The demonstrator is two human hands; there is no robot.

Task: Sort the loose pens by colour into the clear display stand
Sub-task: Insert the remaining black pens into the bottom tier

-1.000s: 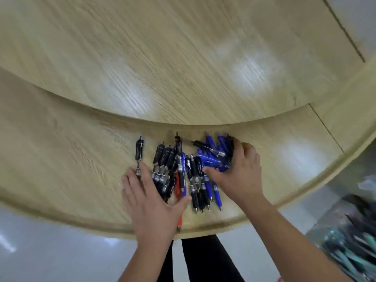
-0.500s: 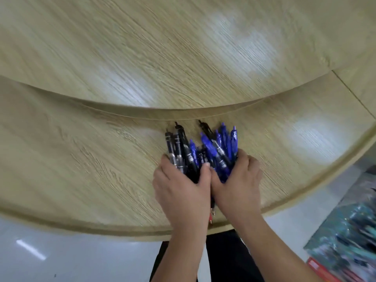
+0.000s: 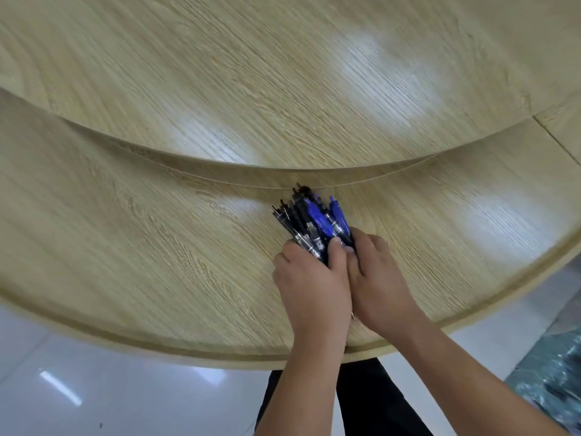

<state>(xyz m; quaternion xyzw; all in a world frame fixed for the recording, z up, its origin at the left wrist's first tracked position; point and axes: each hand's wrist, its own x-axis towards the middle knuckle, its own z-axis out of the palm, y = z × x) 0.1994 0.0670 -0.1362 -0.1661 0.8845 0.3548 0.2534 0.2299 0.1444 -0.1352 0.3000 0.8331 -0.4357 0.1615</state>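
Both hands are closed around one bundle of pens [image 3: 309, 226], the left hand [image 3: 309, 286] cupping it from the left and the right hand [image 3: 379, 283] pressed against it from the right, so that the two hands touch side by side. Fingers of each hand curl over the near half of the bundle and hide it. The far ends of the pens fan out past the fingertips, pointing away from the person and slightly left. On the left side of the bundle the pens are black, with clips and silvery bands on the barrels; on the right side several are bright blue. Whether a red pen is among them cannot be told, as the lower ends are covered. A thin tip shows just below the hands, between the wrists.

The bundle sits on the near ring of a round wooden table [image 3: 141, 247], right of centre, with its far ends almost at the curved step [image 3: 188, 163] where a raised inner disc [image 3: 251, 73] begins. Beyond the table's near edge lies a pale glossy floor [image 3: 94, 388], and at the far right a crinkled plastic-wrapped pack [image 3: 553, 372] is blurred.
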